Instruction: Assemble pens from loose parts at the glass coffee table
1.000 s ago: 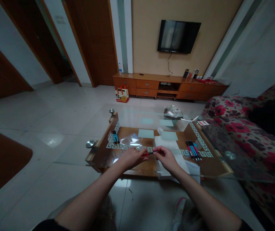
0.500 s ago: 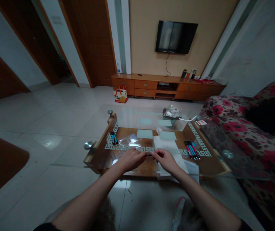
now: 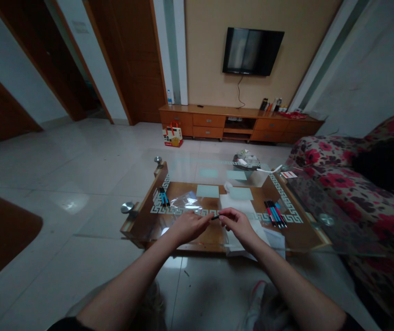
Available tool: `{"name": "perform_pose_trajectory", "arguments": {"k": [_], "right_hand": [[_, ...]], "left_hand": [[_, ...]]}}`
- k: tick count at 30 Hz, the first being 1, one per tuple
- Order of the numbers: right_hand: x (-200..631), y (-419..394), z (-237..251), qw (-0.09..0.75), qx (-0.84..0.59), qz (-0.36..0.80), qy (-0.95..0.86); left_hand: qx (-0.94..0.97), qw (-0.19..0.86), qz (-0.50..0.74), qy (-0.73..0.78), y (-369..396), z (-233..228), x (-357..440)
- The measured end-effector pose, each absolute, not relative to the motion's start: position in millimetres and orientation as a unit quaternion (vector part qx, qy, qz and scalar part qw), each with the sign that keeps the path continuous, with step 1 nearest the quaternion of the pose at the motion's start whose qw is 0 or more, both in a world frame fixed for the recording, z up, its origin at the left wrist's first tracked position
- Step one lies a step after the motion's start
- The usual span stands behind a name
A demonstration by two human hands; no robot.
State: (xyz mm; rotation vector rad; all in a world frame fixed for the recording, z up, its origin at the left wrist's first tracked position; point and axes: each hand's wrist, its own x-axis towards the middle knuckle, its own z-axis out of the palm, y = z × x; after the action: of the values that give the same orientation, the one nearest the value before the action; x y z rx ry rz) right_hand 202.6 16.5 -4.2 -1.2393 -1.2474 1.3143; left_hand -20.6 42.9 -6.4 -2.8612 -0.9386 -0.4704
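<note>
Holding a thin dark pen (image 3: 215,217) between both hands, I have the left hand (image 3: 188,226) and the right hand (image 3: 238,224) meeting over the near edge of the glass surface (image 3: 141,225). My left grip is pinched closed on the pen's left end, fingertips (image 3: 206,218) together; my right grip is closed on the other end, thumb and forefinger curled in. The pen lies roughly level, just above the glass, with only a short dark stretch showing between the two hands. Under my right hand lies a white sheet of paper (image 3: 233,202), which runs back toward the middle of the surface. Just beyond my left hand sits a crumpled clear plastic bag (image 3: 185,202), and farther left a pair of blue pens (image 3: 163,196) lies near the patterned border. Right of the paper, a bundle of red, blue and black pens (image 3: 274,212) lies side by side. A flowered sofa (image 3: 341,184) stands beside the surface on the right.
</note>
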Motion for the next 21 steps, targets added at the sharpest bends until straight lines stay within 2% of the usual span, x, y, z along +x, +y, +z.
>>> {"name": "perform_pose_trajectory", "arguments": {"k": [21], "right_hand": [[211, 21, -8, 0.514, -0.493, 0.573, -0.405]], "left_hand": [[-0.936, 0.063, -0.135, -0.318, 42, -9, -23]]}}
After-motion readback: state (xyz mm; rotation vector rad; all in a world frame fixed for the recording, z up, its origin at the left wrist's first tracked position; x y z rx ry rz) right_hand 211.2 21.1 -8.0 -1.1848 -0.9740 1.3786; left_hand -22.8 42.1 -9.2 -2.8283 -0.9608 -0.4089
